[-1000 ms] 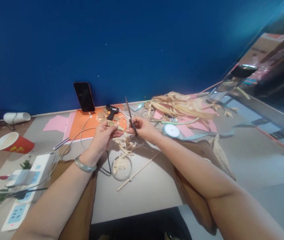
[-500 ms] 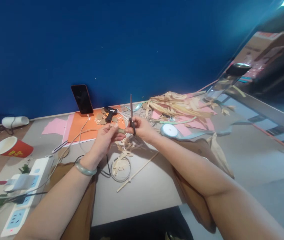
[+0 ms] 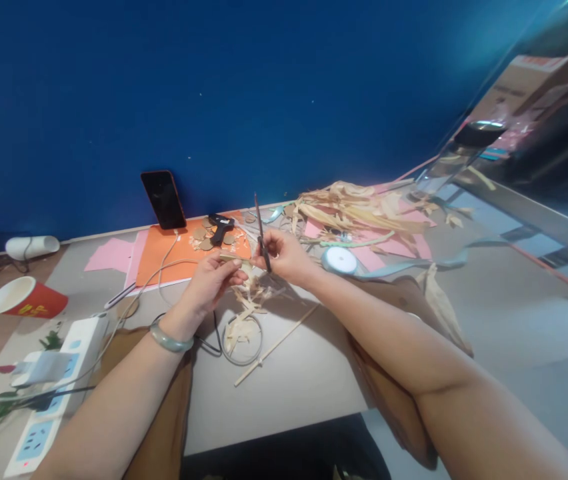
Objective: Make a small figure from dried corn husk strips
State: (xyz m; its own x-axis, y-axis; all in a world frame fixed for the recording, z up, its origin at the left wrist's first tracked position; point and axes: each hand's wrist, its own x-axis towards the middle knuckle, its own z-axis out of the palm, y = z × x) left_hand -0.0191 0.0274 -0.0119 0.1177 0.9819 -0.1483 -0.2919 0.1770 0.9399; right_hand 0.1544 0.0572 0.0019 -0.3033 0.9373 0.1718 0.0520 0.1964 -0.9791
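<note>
Blue wall [image 3: 264, 87]; grey table [image 3: 304, 373] littered, husks [image 3: 359, 210].

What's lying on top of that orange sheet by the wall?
On the orange sheet lie a black glue gun, small brown discs and a white cable. A dark phone leans at its back edge. The left hand hides its near right corner.

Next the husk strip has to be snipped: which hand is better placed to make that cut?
Likely the right hand: it already grips the scissors, blades pointing up, right beside the husk strip. The left hand pinches that strip, so it seems better kept steadying it.
</note>
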